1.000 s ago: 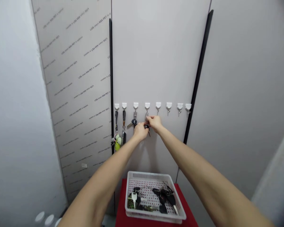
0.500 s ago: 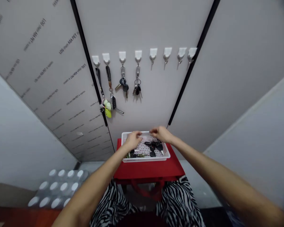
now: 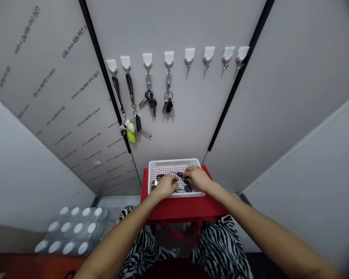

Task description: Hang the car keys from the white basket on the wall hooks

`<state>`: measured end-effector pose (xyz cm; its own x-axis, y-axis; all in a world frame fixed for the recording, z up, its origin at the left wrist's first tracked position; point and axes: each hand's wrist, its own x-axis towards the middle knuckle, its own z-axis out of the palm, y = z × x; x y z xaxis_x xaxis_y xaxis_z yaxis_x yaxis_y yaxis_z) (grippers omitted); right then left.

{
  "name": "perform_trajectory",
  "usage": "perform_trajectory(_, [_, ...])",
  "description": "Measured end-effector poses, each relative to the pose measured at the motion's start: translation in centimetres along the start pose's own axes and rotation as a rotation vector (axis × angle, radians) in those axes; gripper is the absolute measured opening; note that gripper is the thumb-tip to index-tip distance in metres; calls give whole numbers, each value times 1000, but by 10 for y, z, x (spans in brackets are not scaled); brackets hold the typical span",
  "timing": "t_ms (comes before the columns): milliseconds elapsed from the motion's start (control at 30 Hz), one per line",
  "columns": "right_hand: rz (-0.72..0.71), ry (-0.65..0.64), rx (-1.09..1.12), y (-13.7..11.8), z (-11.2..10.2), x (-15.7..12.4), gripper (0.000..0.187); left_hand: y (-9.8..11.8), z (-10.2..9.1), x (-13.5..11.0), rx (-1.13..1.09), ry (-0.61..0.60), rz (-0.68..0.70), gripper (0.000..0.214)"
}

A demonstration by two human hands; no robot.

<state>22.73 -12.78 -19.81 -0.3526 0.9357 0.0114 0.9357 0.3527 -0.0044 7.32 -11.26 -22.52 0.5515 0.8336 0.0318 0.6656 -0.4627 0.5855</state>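
Right grip (image 3: 198, 179) and left grip (image 3: 166, 186) are held, loosely curled, over keys (image 3: 188, 188) in the white basket (image 3: 171, 163); whether anything is grasped cannot be told.

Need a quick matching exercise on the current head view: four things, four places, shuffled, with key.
Things
1. basket
2. right hand
3. lime tag
4. bottles

Places
A. hanging below the leftmost hook
B. lower left of the picture
C. on the red surface
D. over the basket's right half

Pairs: 1-C, 2-D, 3-A, 4-B
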Motion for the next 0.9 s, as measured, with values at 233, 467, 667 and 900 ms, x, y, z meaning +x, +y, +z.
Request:
perform_trajectory(233, [-20, -48, -1, 2, -3, 5, 23, -2, 1, 0, -51, 27, 9, 24])
perform_trajectory(467, [-28, -50, 9, 0, -10, 7, 25, -2, 2, -2, -62, 38, 11, 23])
perform_trajectory(667, [-132, -36, 8, 6, -1, 2, 23, -1, 1, -3, -54, 28, 2, 23])
perform_trajectory(900, [-245, -11, 14, 2, -3, 1, 22, -3, 3, -3, -52, 29, 16, 22])
